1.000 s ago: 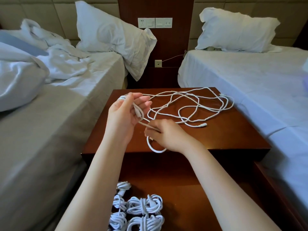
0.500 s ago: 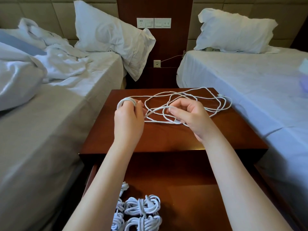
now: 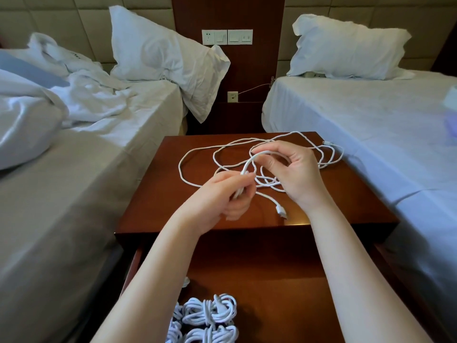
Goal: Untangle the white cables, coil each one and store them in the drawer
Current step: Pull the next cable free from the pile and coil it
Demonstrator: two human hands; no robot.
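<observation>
From the head camera I see one white cable [image 3: 248, 163] sprawled in loose, crossing loops over the far half of the dark wooden table [image 3: 173, 194], reaching to its far right corner. My left hand [image 3: 230, 194] is over the middle of the table, fingers curled round a stretch of that cable. From its fingertips a short arc of the cable rises to my right hand [image 3: 294, 169], just to the right and a little farther off, which pinches it between thumb and bent fingers. Both hands are lifted above the tabletop. A free end of the cable trails toward me from between the hands and ends in a plug [image 3: 282, 211] lying flat on the table, near its front edge.

Below the front edge the drawer [image 3: 284, 293] is pulled out toward me. In its near left part lie the coiled bundles [image 3: 210, 310] of white cable, packed close together; my left forearm hides some of them.

A bed with rumpled sheets [image 3: 74, 194] flanks the table on the left, and a smoother bed [image 3: 371, 132] stands on the right, each with a white pillow at its far end.
</observation>
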